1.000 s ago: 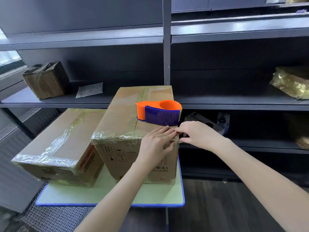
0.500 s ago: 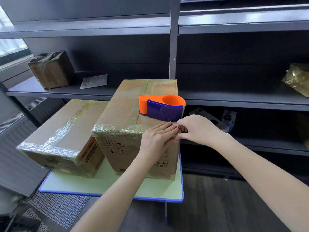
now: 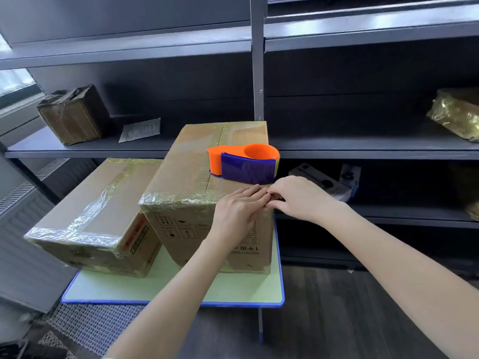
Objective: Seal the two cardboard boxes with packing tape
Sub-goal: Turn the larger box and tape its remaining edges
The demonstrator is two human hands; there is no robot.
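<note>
The left hand (image 3: 238,211) lies flat, fingers straight and together, on the near top edge of the tall cardboard box (image 3: 186,174). It is close to the box's near right corner and presses on the clear tape (image 3: 176,200) wrapped over that edge. The right hand (image 3: 298,198) meets it fingertip to fingertip at the same corner. Its fingers are curled, but whether they pinch tape or only touch the box cannot be told.

Just behind both hands, an orange and purple tape dispenser (image 3: 246,163) rests on the box's top, by its right edge. The tall box stands along the right edge of a small table (image 3: 233,291) with a pale green top and a blue rim. The lower cardboard box (image 3: 98,200) lies at the table's left edge, reaching out past it, just beside the tall one; wrinkled tape crosses its top.

Behind the table runs dark shelving (image 3: 363,149). It holds a worn small box (image 3: 71,115) at the left, a paper packet (image 3: 141,129) next to that, and a gold-wrapped bundle (image 3: 458,115) far right.
</note>
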